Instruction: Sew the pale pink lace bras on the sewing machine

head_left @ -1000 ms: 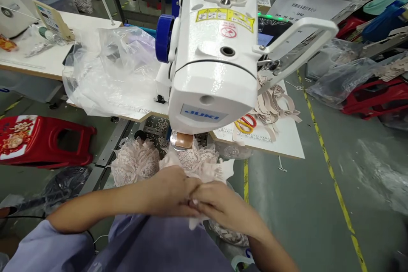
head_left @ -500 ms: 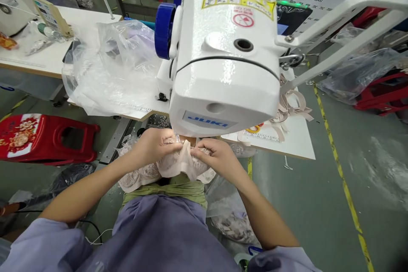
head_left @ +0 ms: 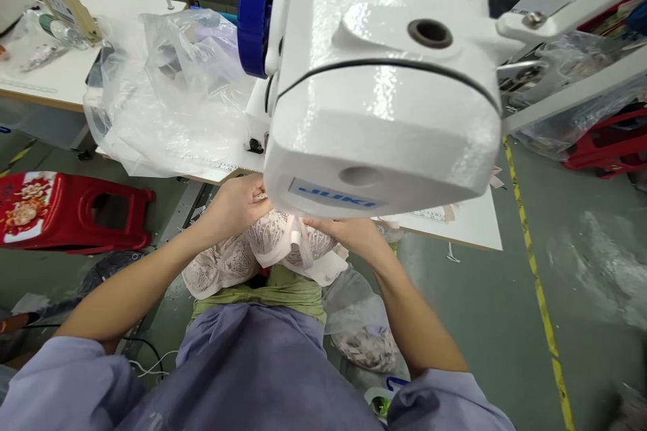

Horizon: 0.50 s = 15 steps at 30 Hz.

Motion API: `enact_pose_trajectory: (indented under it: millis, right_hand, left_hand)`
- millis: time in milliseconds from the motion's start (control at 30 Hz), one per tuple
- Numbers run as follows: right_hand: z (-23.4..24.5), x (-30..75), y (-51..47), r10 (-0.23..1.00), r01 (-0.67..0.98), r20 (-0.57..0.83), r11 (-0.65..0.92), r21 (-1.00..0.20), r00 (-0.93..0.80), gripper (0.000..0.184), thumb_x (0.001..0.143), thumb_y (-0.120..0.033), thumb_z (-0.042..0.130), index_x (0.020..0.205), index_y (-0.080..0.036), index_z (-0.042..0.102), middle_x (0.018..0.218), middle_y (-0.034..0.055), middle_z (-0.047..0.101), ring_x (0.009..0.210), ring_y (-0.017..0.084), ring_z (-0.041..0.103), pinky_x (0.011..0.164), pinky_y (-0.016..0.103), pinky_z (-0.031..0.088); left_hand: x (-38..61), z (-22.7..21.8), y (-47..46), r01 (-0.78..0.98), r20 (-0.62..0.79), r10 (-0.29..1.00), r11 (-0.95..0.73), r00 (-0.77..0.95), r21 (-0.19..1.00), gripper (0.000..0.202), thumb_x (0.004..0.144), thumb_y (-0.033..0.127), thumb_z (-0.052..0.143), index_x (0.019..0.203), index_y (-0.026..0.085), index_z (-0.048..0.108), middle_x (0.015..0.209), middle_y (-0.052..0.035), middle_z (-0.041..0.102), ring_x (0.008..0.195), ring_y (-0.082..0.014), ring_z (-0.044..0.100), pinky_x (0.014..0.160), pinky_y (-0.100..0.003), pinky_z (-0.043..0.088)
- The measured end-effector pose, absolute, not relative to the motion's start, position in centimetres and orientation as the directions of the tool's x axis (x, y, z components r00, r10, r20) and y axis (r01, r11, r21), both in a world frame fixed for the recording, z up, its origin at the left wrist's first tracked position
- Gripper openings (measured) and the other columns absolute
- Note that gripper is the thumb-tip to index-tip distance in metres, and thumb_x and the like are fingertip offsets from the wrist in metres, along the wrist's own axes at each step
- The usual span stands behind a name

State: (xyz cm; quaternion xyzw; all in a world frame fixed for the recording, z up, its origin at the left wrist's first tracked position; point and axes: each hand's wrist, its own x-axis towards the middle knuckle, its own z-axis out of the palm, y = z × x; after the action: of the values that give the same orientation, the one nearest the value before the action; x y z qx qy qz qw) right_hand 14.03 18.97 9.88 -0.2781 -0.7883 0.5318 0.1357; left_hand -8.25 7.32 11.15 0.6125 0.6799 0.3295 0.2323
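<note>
A pale pink lace bra (head_left: 275, 239) hangs in front of the sewing machine (head_left: 379, 141), its upper edge hidden beneath the machine head. My left hand (head_left: 237, 205) pinches the bra's upper left side, the fingertips partly covered by the machine. On the other side, my right hand (head_left: 356, 236) is closed on the bra's right edge, thumb pointing inward and most fingers out of sight under the head. More lace cups (head_left: 217, 266) rest over my lap, to the left of the bra. The needle area cannot be seen.
Clear plastic bags (head_left: 172, 101) cover the left part of the table. A red stool (head_left: 75, 212) stands on the floor at left. Below my right arm sits a bag of fabric scraps (head_left: 366, 343). A white thread-stand bar (head_left: 581, 91) juts out at right.
My head has come closer to the machine, which looks larger now. Both hands have moved up and inward with the bra, further under the machine head.
</note>
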Motion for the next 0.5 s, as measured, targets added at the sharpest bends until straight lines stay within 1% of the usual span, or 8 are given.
enact_pose_trajectory:
  millis: [67, 133, 233, 300, 367, 500]
  right_hand:
    - [9.8, 14.1, 19.1, 0.579, 0.311, -0.099, 0.278, -0.909, -0.809, 0.027, 0.087, -0.040, 0.072, 0.107, -0.022, 0.079, 0.114, 0.0054, 0.073, 0.109, 0.032, 0.067, 0.088, 0.042, 0.054]
    - [9.7, 14.1, 19.2, 0.581, 0.326, -0.114, 0.275, -0.905, -0.806, 0.030, 0.087, -0.041, 0.073, 0.110, -0.023, 0.078, 0.117, 0.0052, 0.073, 0.110, 0.031, 0.067, 0.089, 0.041, 0.054]
    - [9.4, 14.3, 19.4, 0.578, 0.315, -0.105, 0.275, -0.909, -0.809, 0.030, 0.087, -0.041, 0.074, 0.111, -0.023, 0.077, 0.118, 0.0044, 0.072, 0.112, 0.030, 0.066, 0.091, 0.040, 0.054]
    - [9.1, 14.3, 19.5, 0.577, 0.305, -0.095, 0.279, -0.910, -0.811, 0.030, 0.086, -0.042, 0.076, 0.109, -0.024, 0.078, 0.117, 0.0043, 0.073, 0.112, 0.030, 0.066, 0.090, 0.039, 0.054]
    - [8.8, 14.3, 19.5, 0.583, 0.297, -0.077, 0.293, -0.909, -0.809, 0.030, 0.084, -0.042, 0.077, 0.108, -0.024, 0.077, 0.117, 0.0041, 0.073, 0.112, 0.030, 0.066, 0.090, 0.039, 0.054]
    - [8.2, 14.2, 19.4, 0.606, 0.280, -0.059, 0.277, -0.919, -0.793, 0.032, 0.084, -0.044, 0.076, 0.107, -0.022, 0.076, 0.112, 0.0051, 0.073, 0.109, 0.030, 0.066, 0.095, 0.040, 0.051]
  left_hand:
    - [-8.2, 11.3, 7.3, 0.681, 0.099, 0.985, 0.025, -0.143, 0.732, 0.021, 0.087, 0.028, 0.054, 0.071, 0.017, 0.045, 0.065, 0.0000, 0.053, 0.066, -0.0142, 0.054, 0.061, -0.024, 0.044]
    - [-8.2, 11.4, 7.2, 0.681, 0.119, 0.983, 0.007, -0.139, 0.732, 0.029, 0.088, 0.029, 0.055, 0.066, 0.019, 0.038, 0.061, 0.0009, 0.047, 0.066, -0.0146, 0.053, 0.066, -0.025, 0.048]
    - [-8.2, 11.4, 7.1, 0.676, 0.132, 0.982, -0.007, -0.134, 0.737, 0.028, 0.086, 0.028, 0.056, 0.066, 0.019, 0.038, 0.061, 0.0009, 0.046, 0.070, -0.0155, 0.055, 0.076, -0.027, 0.052]
    - [-8.2, 11.3, 7.1, 0.682, 0.137, 0.981, -0.006, -0.139, 0.732, 0.024, 0.085, 0.026, 0.055, 0.068, 0.019, 0.041, 0.064, 0.0005, 0.049, 0.071, -0.0155, 0.055, 0.078, -0.028, 0.053]
    - [-8.2, 11.4, 7.2, 0.696, 0.146, 0.978, -0.003, -0.147, 0.718, 0.021, 0.085, 0.027, 0.055, 0.070, 0.019, 0.043, 0.064, 0.0005, 0.049, 0.068, -0.0150, 0.053, 0.075, -0.029, 0.052]
    - [-8.4, 11.4, 7.5, 0.718, 0.098, 0.983, 0.045, -0.156, 0.694, 0.015, 0.084, 0.026, 0.057, 0.074, 0.019, 0.049, 0.061, 0.0000, 0.050, 0.058, -0.0142, 0.046, 0.060, -0.028, 0.045]
